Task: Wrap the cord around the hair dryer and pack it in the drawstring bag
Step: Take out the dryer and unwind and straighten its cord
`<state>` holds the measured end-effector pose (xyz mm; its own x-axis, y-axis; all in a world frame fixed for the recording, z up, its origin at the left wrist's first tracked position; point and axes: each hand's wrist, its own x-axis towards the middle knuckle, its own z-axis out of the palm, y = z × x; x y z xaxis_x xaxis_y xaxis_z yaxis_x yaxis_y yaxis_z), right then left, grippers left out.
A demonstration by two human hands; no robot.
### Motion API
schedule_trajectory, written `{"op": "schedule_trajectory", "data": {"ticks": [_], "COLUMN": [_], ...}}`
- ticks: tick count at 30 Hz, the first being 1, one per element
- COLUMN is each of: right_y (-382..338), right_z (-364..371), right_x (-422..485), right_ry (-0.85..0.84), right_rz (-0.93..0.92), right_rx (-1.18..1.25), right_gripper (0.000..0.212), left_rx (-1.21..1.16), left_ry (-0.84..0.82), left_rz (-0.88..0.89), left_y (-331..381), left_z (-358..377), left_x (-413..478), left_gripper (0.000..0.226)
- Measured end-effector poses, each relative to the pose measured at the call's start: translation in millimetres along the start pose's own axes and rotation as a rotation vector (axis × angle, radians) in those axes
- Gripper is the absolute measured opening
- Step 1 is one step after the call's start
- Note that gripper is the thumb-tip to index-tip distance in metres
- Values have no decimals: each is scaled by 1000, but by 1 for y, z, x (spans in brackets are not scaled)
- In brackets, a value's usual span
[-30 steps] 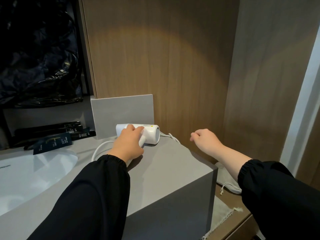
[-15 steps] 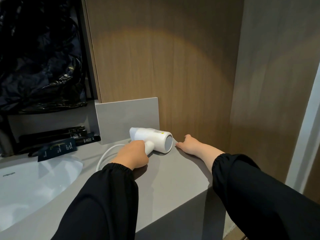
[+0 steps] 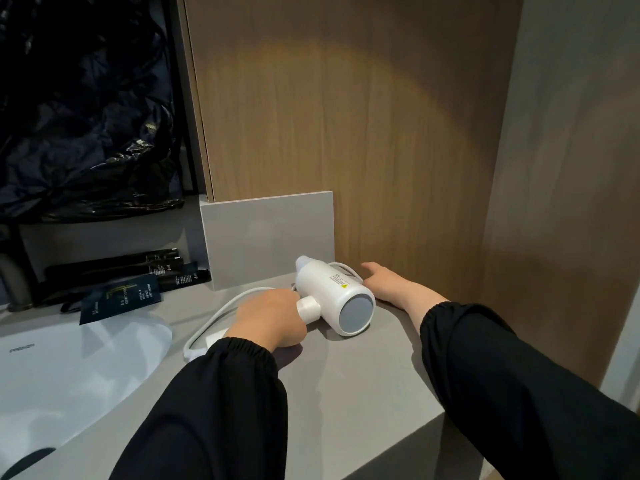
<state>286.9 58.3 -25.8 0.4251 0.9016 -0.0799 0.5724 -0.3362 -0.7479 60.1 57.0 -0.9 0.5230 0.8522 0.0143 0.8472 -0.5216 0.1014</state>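
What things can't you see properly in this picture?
Head view:
- Hair dryer handle: mostly hidden inside the grip of the left hand.
- Fingertips of the right hand: behind the dryer body, so whether they touch the cord is unclear.
- Cord's end: runs under the left sleeve.
- Drawstring bag: not in the frame.
- Print on the black packets: too small to read.

White hair dryer [image 3: 332, 292] rests on the grey counter [image 3: 346, 393], handle leftward, its white cord [image 3: 221, 310] trailing loose, unwrapped.
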Motion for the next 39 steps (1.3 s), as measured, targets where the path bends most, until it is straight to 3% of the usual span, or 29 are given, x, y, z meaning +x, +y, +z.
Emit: {"op": "schedule_trajectory", "data": {"ticks": [2,5,7,10,15,25,32,37,39], "right_y": [-1,-1,-4,-18,-46,-77,-75,-82,-81], "right_z": [1,3,3,2,-10,-47,-67,-70,-70], "right_x": [6,13,13,5,-7,-88,-156,-178,-183], "right_ry": [-5,125,301,504,626,507,255,168,183], "right_rz": [-5,-74,-129,-181,-265,-352,-190,-17,-25], "right_rx": [-2,-52,-122,-35,88,106,66,249,212], "right_gripper": [59,14,21,26,36,35,32,23,24], "left_rx": [1,3,-5,11,49,40,-144,-56,-51], "left_ry": [-16,-43,-52,-69,-32,176,329,352,463], "left_rz": [10,23,29,49,73,-71,-73,-21,55], "left_y": [-1,-2,-1,1,7,15,20,26,30], "left_z": [0,-1,-2,-3,-2,7,5,2,-3], "left_x": [1,1,-1,-3,-7,-9,-11,-21,-28], "left_gripper": [21,30,39,36,31,30,16,19,22]}}
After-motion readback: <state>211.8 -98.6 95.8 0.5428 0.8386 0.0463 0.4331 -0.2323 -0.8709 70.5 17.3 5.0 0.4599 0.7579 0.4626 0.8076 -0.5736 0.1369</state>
